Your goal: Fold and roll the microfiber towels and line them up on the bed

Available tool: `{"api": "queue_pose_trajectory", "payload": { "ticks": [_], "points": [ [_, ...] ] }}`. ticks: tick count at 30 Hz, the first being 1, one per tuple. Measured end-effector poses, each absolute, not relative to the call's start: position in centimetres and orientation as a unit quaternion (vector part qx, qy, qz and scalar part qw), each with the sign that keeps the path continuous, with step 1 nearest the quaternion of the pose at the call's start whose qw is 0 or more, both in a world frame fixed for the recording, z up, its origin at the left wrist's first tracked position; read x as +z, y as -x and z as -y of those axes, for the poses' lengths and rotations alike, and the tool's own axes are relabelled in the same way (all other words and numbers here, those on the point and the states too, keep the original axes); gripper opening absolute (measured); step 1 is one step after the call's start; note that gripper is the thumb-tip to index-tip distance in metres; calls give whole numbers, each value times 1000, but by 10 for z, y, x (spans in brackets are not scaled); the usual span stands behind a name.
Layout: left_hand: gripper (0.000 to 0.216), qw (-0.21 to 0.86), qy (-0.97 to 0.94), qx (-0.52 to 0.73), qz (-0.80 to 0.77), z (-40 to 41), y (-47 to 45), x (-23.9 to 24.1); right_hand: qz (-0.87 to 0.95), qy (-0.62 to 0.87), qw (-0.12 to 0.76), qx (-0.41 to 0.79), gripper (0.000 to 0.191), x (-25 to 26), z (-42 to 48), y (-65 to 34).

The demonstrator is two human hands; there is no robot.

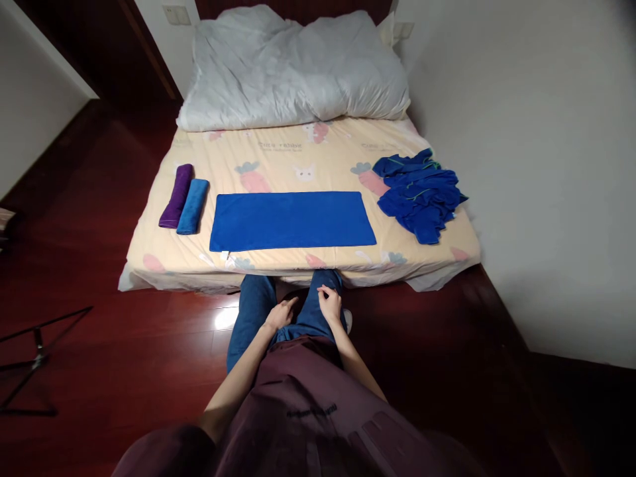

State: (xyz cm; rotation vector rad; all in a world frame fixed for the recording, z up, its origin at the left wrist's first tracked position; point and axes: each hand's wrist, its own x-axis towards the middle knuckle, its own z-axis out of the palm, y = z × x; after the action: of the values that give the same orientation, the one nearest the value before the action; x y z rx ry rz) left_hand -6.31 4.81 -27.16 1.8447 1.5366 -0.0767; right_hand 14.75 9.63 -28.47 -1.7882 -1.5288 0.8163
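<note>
A blue towel [293, 220] lies flat as a long rectangle near the bed's front edge, with a small white tag at its lower left corner. My left hand [282, 314] rests by my lap, fingers loosely stretched out and holding nothing. Over my right thigh is my right hand [329, 303], its fingers loosely bent and apart, also holding nothing. Neither hand touches the towel. To its left lie a purple rolled towel [177, 196] and a lighter blue rolled towel [193, 207], side by side. A crumpled heap of blue towels [420, 195] with green edging sits at the right.
The bed [308, 156] has a cream sheet printed with carrots and rabbits. A folded pale grey quilt [298, 69] lies across its far end. A white wall [536, 165] runs along the right. On the floor at left stand black tripod legs [37, 361].
</note>
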Motion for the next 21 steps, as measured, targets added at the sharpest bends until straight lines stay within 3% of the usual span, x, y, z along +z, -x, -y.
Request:
{"api": "queue_pose_trajectory", "payload": {
  "ticks": [4, 10, 16, 21],
  "points": [
    [73, 343, -706, 161, -598, -56, 64, -261, 584, 678, 322, 309, 28, -286, -96, -147],
    [67, 374, -634, 256, -626, -103, 56, -235, 591, 676, 315, 307, 28, -286, -97, -148],
    [51, 570, -354, 435, -600, -170, 44, -234, 585, 682, 310, 310, 28, -284, -97, -148],
    [38, 662, -186, 508, -519, -198, 42, -239, 584, 678, 320, 311, 28, -285, -97, -149]
  ]
}}
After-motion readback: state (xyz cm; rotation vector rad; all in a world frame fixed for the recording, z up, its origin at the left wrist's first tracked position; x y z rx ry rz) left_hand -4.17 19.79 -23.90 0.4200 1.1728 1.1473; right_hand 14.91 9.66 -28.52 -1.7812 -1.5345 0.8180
